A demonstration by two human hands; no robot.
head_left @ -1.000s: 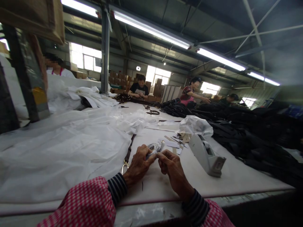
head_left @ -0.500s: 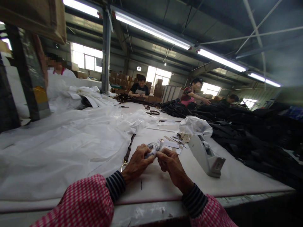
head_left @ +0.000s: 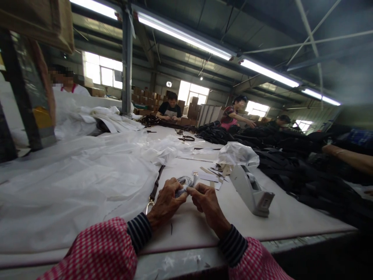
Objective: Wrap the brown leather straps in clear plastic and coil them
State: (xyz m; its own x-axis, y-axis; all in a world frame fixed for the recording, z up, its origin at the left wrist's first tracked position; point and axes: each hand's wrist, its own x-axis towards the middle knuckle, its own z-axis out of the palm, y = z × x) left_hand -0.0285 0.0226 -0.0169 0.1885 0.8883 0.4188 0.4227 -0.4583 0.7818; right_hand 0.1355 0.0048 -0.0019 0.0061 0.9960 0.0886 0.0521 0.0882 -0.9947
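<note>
My left hand [head_left: 165, 200] and my right hand [head_left: 205, 202] meet over the white table [head_left: 279, 217], both pinching a small clear plastic packet [head_left: 186, 182] with something grey and metallic inside. The fingers of each hand are curled round one end of the packet. A dark strap with a brass clasp [head_left: 155, 188] lies just left of my left hand, partly under the plastic sheets. Red checked sleeves with striped cuffs cover my forearms.
A grey tape dispenser [head_left: 251, 191] stands right of my hands, with paper tags [head_left: 212, 175] and a crumpled plastic bag [head_left: 239, 154] behind it. Clear plastic sheets [head_left: 75, 179] cover the left. Black goods [head_left: 303, 163] pile up on the right, where another person's arm [head_left: 349, 158] reaches in. Several co-workers stand at the far end.
My hands stay on the packet with only small finger shifts. Another person's bare arm has come in at the right edge. The view has drifted slightly.
</note>
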